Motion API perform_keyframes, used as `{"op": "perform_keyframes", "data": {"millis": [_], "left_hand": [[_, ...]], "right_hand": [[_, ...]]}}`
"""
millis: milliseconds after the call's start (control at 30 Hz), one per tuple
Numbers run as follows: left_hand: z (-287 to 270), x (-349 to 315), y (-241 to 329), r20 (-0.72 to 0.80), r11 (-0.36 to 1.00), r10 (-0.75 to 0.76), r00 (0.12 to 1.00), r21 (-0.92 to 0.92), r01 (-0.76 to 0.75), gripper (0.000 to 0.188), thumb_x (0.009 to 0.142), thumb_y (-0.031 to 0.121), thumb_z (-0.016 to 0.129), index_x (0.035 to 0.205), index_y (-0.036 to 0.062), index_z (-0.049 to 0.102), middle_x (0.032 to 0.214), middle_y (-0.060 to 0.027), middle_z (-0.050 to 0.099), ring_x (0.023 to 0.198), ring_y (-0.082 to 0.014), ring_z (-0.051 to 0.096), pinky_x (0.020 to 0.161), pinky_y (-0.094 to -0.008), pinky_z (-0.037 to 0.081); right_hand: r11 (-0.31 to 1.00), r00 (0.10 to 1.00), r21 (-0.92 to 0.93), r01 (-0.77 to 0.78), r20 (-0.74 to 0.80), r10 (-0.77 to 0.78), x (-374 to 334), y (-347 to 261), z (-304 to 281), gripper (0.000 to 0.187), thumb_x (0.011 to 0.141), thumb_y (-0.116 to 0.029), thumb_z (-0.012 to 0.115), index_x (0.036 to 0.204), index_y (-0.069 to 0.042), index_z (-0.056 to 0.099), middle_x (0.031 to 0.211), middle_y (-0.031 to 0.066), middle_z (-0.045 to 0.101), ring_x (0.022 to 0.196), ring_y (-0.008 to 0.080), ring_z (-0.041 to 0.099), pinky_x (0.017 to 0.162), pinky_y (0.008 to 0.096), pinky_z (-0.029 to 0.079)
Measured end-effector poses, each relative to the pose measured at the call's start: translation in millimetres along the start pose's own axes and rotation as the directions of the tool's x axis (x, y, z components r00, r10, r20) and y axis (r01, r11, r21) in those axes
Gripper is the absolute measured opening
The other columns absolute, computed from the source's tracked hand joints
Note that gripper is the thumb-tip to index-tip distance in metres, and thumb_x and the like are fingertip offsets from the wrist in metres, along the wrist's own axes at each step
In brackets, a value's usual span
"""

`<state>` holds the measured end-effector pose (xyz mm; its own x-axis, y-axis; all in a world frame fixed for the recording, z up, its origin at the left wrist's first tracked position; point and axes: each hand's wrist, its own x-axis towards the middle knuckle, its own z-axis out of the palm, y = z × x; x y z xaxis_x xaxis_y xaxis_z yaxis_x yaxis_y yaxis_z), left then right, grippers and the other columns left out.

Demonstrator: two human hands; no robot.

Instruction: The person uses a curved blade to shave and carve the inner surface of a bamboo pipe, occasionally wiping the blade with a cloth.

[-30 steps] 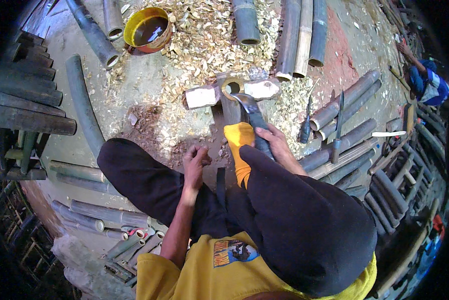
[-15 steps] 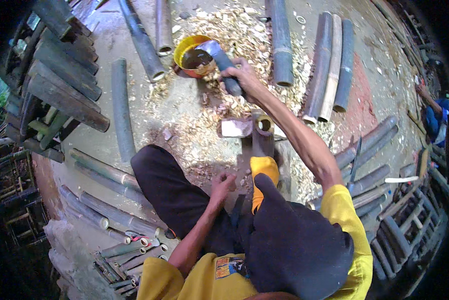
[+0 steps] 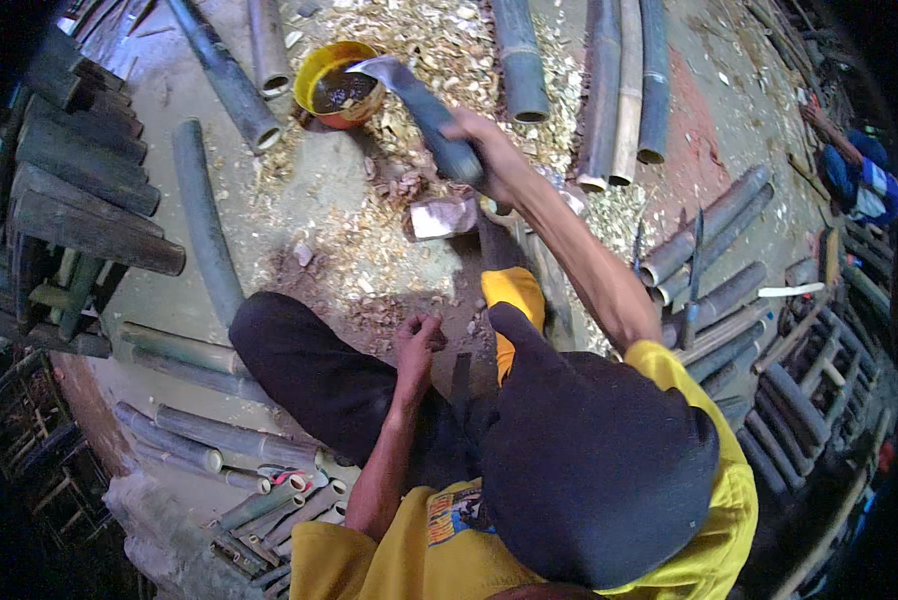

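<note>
My right hand (image 3: 494, 155) grips a hand tool (image 3: 424, 110) by its thick dark handle. The tool's pale shiny blade reaches the rim of a yellow and red bucket (image 3: 321, 68) that holds dark liquid. Loosely curled, my left hand (image 3: 419, 340) hovers over the ground between my legs, with nothing visible in its fingers. A pale rectangular block (image 3: 443, 218) lies below the tool. Beside it, a short upright bamboo piece is mostly hidden by my right hand and wrist.
Wood shavings (image 3: 409, 140) cover the ground ahead. Bamboo poles (image 3: 521, 65) lie around me, with another curved pole (image 3: 204, 200) at left. Dark planks (image 3: 99, 225) are stacked at far left. Cut bamboo tubes (image 3: 259, 510) lie at lower left. Another person (image 3: 859, 175) sits at far right.
The view has shifted, so the surroundings appear further left and higher. My right hand still holds the tool by the bucket, now nearer the pale block. My left hand remains curled.
</note>
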<state>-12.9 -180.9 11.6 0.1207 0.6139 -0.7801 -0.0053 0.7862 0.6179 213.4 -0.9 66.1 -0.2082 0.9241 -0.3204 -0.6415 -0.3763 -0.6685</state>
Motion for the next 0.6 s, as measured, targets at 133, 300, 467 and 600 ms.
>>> {"op": "perform_keyframes", "data": {"millis": [133, 300, 467, 600], "left_hand": [[32, -4, 7, 0.049, 0.998, -0.001, 0.999, -0.056, 0.004, 0.017, 0.081, 0.013, 0.058, 0.067, 0.0063, 0.052, 0.057, -0.0007, 0.05, 0.051, -0.0083, 0.046, 0.047, -0.0222, 0.035], [34, -2, 2, 0.133, 0.999, -0.042, 0.99, 0.015, 0.04, 0.017, 0.081, 0.018, 0.059, 0.071, 0.0064, 0.052, 0.06, -0.0014, 0.05, 0.055, -0.0114, 0.05, 0.053, -0.0251, 0.042], [36, 0, 2, 0.129, 0.999, -0.033, 0.991, 0.018, 0.031, 0.018, 0.08, 0.018, 0.059, 0.068, 0.0069, 0.052, 0.059, -0.0008, 0.05, 0.053, -0.0108, 0.05, 0.052, -0.0244, 0.041], [35, 1, 4, 0.101, 0.999, -0.031, 0.994, -0.027, 0.034, 0.018, 0.081, 0.017, 0.059, 0.068, 0.0085, 0.05, 0.057, 0.0008, 0.049, 0.051, -0.0071, 0.045, 0.05, -0.0214, 0.035]], "right_hand": [[0.958, 0.9, -0.281, -0.059, -0.43, -0.07, -138, -7, -11, 0.036, 0.078, -0.013, 0.057, 0.107, 0.002, 0.044, 0.072, 0.0108, 0.056, 0.053, 0.0167, 0.056, 0.044, 0.0269, 0.048], [0.986, 0.743, -0.071, -0.149, -0.666, 0.064, -200, 40, -17, 0.028, 0.08, -0.014, 0.058, 0.101, 0.001, 0.047, 0.068, 0.01, 0.057, 0.049, 0.0166, 0.056, 0.04, 0.0269, 0.046], [0.986, 0.704, -0.071, -0.153, -0.708, 0.058, -194, 75, -32, 0.027, 0.079, -0.015, 0.059, 0.099, 0.002, 0.049, 0.069, 0.0098, 0.059, 0.051, 0.0144, 0.056, 0.046, 0.0248, 0.046], [0.992, 0.729, -0.05, -0.117, -0.682, 0.052, -194, 77, -25, 0.03, 0.079, -0.015, 0.059, 0.099, 0.004, 0.049, 0.07, 0.0096, 0.06, 0.057, 0.0133, 0.057, 0.051, 0.024, 0.046]]}}
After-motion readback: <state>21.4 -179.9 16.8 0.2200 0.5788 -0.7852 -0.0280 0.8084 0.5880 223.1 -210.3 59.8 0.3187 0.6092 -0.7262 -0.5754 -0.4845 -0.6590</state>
